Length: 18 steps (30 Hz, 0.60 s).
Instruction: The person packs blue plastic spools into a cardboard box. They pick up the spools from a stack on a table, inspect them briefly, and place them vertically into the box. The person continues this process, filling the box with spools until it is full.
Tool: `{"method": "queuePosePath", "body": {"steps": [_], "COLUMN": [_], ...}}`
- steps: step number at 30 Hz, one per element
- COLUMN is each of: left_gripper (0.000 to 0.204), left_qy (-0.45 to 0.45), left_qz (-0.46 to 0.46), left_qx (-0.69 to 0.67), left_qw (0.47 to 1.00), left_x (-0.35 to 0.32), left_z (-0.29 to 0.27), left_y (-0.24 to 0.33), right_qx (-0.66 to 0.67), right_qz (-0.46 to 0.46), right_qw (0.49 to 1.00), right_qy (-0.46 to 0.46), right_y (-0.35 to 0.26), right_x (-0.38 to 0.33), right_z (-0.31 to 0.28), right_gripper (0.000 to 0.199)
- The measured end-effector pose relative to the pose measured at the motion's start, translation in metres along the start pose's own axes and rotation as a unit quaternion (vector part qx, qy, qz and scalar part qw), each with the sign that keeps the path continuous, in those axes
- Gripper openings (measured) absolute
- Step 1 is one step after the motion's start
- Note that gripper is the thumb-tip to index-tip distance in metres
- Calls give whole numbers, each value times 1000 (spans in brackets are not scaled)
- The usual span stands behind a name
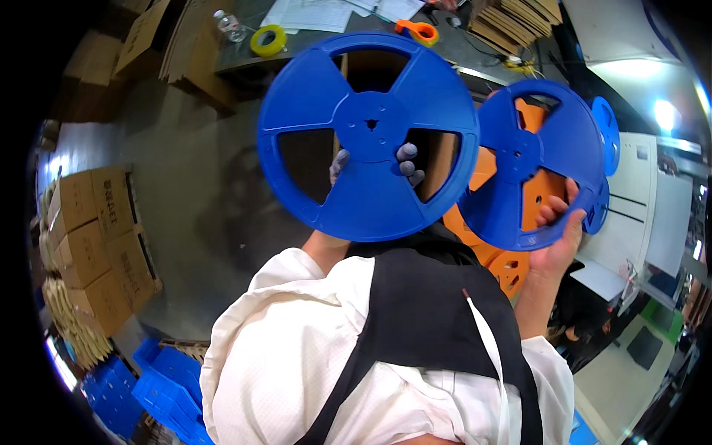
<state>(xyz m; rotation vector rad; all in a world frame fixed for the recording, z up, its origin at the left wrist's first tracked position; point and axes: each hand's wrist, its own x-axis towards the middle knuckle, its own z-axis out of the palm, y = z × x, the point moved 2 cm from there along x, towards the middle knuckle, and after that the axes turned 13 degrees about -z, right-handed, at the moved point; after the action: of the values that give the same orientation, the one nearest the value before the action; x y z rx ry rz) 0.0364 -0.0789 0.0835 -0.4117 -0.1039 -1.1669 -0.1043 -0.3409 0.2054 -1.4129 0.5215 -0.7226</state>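
Observation:
A large blue plastic reel with cut-out windows is held up in front of my chest. Behind its lower half is my left hand, closed on it; grey-covered fingertips show through two windows, and the palm is hidden. Farther right, a second blue reel stands tilted, its left edge close to the first. My right hand is closed round its lower right rim, fingers reaching through a window. Orange reels show behind and below the second blue reel.
More blue reels are at the right. Ahead is a grey workbench with yellow tape, an orange tape dispenser, a bottle and cardboard sheets. Stacked cartons and blue crates stand left.

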Motion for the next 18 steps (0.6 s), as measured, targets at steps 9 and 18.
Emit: {"method": "queuePosePath", "body": {"steps": [9, 18], "left_gripper": [79, 81], "left_qy": [29, -15], "left_qz": [29, 111], "left_qx": [-18, 192], "left_qw": [999, 975], "left_x": [-4, -34], "left_z": [8, 13], "left_y": [4, 58], "right_qx": [330, 466], "right_qz": [48, 49], "right_qw": [943, 882], "right_qy": [12, -47], "right_y": [5, 6], "right_x": [9, 8], "right_z": [-42, -54], "right_gripper": [60, 54]}}
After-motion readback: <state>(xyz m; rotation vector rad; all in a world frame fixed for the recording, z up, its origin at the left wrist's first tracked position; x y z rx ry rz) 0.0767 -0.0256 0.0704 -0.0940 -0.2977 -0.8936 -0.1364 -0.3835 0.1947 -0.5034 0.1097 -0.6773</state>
